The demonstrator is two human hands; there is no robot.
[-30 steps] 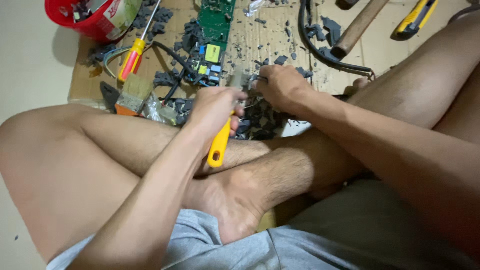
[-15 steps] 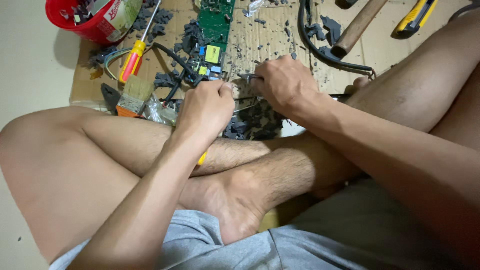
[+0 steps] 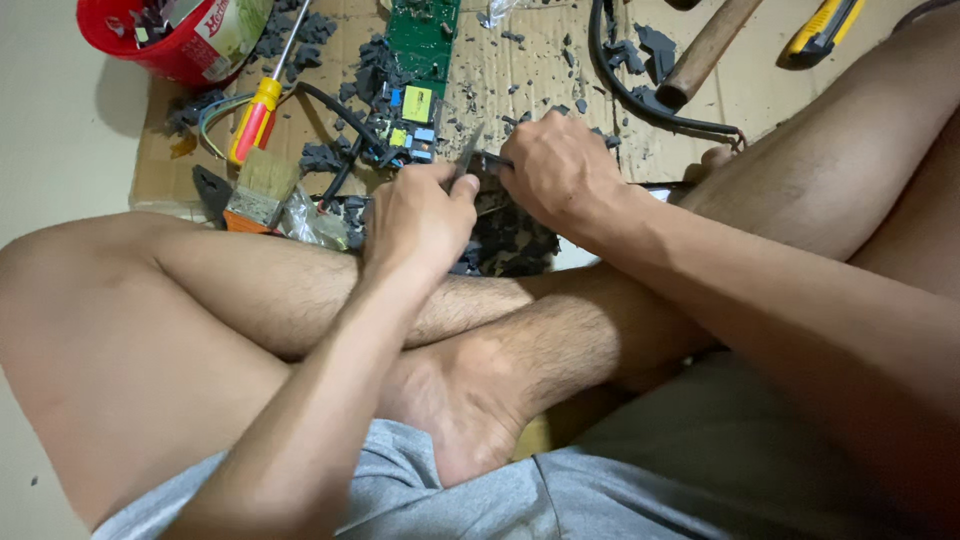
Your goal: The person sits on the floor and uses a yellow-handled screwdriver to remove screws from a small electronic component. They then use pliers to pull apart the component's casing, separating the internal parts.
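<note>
Right, left hand (image 3: 420, 215) fisted on a thin metal tool (image 3: 468, 152), tip poking up past the thumb; handle hidden in the palm, so tool type unclear. Right hand (image 3: 560, 175) pinched shut on a small dark part (image 3: 492, 160), touching the tool tip, just ahead of both sets of knuckles.

Doing this well, as a judgement:
- Keep wrists braced on the crossed legs for control.
- Pry in short strokes, away from the right fingers (image 3: 520, 150); a slip heads straight at them.
- Grip the part low, fingertips clear of the tip's line.
- Let chips drop on the dark rubble (image 3: 505, 245) under the hands, not on skin.

Around the hands: green board (image 3: 425, 40) just beyond, on cardboard (image 3: 530, 70); brush (image 3: 262, 185) and red-yellow screwdriver (image 3: 258, 115) off to the left; red tub (image 3: 180, 45) further that way; wooden handle (image 3: 712, 45) and yellow knife (image 3: 822, 28) beyond the right hand.
</note>
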